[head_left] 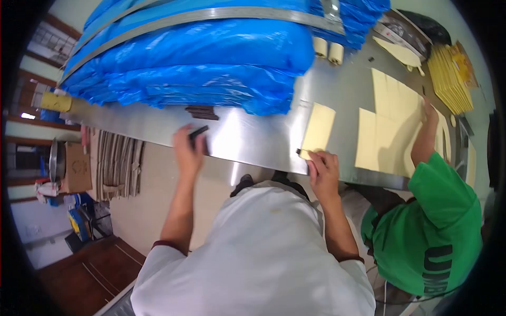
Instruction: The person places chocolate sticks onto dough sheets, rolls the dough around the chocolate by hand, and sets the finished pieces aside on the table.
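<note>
My left hand (pixel 188 152) is closed around dark chocolate sticks (pixel 200 131) near the table's front edge, slightly blurred. Just beyond it, several more dark sticks (pixel 202 112) lie on the metal table beside the blue plastic. My right hand (pixel 324 169) has its fingers and thumb pinched at the near end of a pale yellow dough strip (pixel 319 126). At that end the dark tip of a stick (pixel 299 151) pokes out on the left. The rest of this stick is hidden by dough and fingers.
A large blue plastic-covered stack (pixel 211 58) with metal bars fills the table's back left. Two dough rolls (pixel 336 53) lie beside it. At right, a co-worker in a green shirt (pixel 432 226) reaches over cut dough sheets (pixel 392 121). Yellow stacked sheets (pixel 450 79) stand behind.
</note>
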{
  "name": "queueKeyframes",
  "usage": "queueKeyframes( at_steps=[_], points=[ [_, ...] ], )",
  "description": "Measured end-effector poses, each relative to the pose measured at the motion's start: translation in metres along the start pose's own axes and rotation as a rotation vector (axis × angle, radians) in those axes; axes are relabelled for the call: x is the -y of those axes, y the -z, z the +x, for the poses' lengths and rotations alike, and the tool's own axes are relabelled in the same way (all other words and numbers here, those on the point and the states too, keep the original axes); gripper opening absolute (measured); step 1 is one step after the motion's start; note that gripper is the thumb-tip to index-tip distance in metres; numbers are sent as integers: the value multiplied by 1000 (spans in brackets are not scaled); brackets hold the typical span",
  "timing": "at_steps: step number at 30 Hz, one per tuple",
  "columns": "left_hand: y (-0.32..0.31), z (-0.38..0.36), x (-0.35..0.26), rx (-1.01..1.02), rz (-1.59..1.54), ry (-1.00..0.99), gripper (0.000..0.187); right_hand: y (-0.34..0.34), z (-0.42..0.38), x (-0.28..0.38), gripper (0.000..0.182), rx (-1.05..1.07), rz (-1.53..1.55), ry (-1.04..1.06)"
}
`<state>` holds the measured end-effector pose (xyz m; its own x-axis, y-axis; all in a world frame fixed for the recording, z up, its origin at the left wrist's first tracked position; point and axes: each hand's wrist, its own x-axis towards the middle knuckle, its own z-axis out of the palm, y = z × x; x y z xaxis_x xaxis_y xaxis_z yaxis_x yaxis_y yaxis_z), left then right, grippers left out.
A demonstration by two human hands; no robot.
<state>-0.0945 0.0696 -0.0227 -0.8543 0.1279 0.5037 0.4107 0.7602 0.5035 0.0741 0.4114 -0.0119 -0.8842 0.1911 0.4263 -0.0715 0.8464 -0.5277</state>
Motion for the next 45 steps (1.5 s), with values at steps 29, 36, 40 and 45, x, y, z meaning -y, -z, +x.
queueKeyframes(
  at_steps=[29, 36, 40, 45],
  points=[
    [-105, -7, -172, 746, -655, -383, 27, 5, 0, -12, 24, -57, 177, -58],
    [-105, -5, -170, 817, -603, -332, 29, 9, -6, -17, 27, -50, 113, -64],
    [-106, -6, -171, 792, -606, -331, 29, 8, -5, -18, 26, -41, 135, -74],
    [-104, -7, -172, 761, -601, -337, 29, 11, 1, -16, 28, 3, 145, -99]
  ],
)
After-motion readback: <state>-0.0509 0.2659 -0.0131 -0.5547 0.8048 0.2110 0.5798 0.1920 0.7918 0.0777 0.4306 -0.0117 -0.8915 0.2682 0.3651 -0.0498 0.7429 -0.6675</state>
